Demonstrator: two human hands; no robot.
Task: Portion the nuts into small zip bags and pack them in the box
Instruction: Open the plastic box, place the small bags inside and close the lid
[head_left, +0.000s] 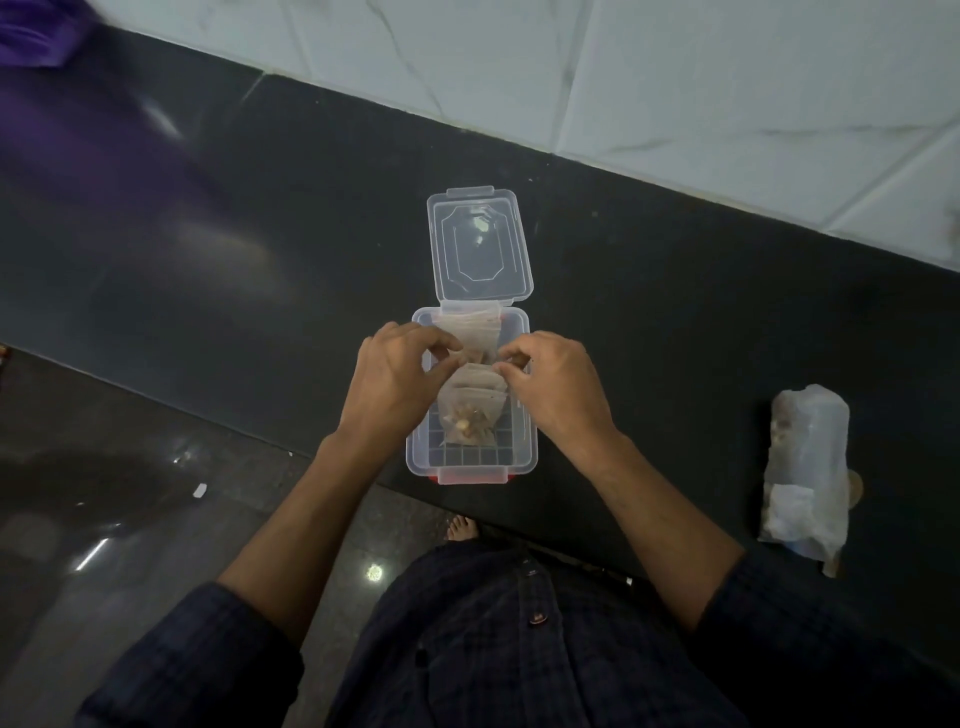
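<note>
A clear plastic box (470, 465) with a red front latch stands on the black counter, its hinged lid (479, 244) lying open behind it. Small zip bags of nuts lie inside: one (471, 422) near the front, others stacked toward the back. Above the box's middle, my left hand (397, 376) and my right hand (553, 384) each pinch an upper corner of a zip bag (475, 344) that hangs between them over the box.
A large clear bag of nuts (805, 467) lies on the counter (260, 234) to the right. A white tiled wall rises behind. The counter's front edge runs diagonally; the floor and a bare foot (461, 527) show below. Something purple (31, 31) sits far left.
</note>
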